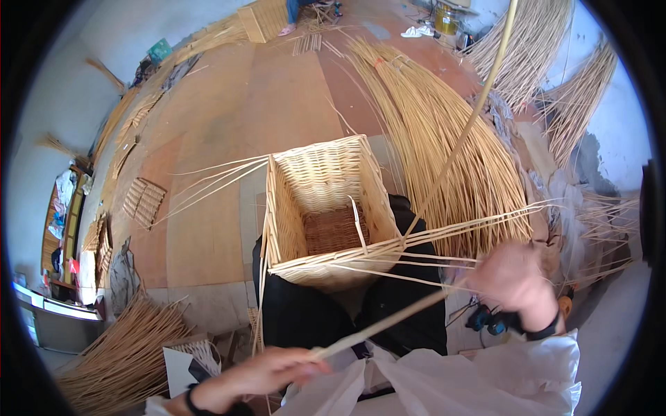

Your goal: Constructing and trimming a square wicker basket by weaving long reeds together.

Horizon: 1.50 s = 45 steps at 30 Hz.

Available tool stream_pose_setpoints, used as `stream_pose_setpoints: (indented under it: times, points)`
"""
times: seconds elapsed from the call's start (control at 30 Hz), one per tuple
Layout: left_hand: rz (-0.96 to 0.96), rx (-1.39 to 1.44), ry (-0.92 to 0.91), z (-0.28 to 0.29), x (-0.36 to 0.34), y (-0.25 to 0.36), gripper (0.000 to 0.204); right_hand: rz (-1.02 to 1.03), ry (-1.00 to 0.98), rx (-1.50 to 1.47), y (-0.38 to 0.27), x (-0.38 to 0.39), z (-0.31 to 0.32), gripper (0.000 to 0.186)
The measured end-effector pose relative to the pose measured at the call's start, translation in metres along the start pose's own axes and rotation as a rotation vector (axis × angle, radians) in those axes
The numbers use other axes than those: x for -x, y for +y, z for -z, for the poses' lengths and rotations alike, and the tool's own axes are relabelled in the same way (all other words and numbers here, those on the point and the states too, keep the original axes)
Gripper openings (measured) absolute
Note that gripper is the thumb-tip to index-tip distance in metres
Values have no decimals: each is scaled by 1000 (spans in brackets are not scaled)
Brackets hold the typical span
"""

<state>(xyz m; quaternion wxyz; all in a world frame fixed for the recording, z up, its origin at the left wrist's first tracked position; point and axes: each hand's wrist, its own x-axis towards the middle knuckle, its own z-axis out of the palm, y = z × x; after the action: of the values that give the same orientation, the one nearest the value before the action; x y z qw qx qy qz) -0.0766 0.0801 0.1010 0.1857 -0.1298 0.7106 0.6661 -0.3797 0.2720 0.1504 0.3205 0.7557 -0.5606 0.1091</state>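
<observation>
A square wicker basket (326, 166) with an open top rests between my knees, its walls woven pale and its bottom darker. Loose ends of willow stick out from its rim to both sides. My left hand (281, 369) is closed around the lower end of a willow rod (388, 322) in front of the basket. At the rod's other end my right hand (510, 279) is blurred by motion, balled in a fist shape around it. Another long rod (472, 121) rises from the basket's near right corner and runs out of the top of view.
A large bundle of willow rods (444, 145) lies on the floor to the right. More bundles (527, 48) lean on the far right wall, and another (125, 347) lies at lower left. A small woven panel (144, 201) lies left of the basket. Someone's leg (291, 12) shows far ahead.
</observation>
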Motion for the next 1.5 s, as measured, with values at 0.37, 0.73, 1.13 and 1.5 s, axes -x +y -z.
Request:
stream_pose_setpoints:
  times: [0.37,0.73,1.13,1.5]
  points:
    - [-1033,-912,1921,54,89,72,22,-1290,492,-851,5,-15,33,22]
    - [1337,-1295,1848,-23,242,-154,32,-944,848,-1289,-106,-7,7,25]
    - [-124,-723,988,14,13,-57,46,-252,1034,-2411,-82,-34,29,11]
    - [-337,-984,900,42,-128,-71,22,-468,1087,-2478,-68,-20,6,6]
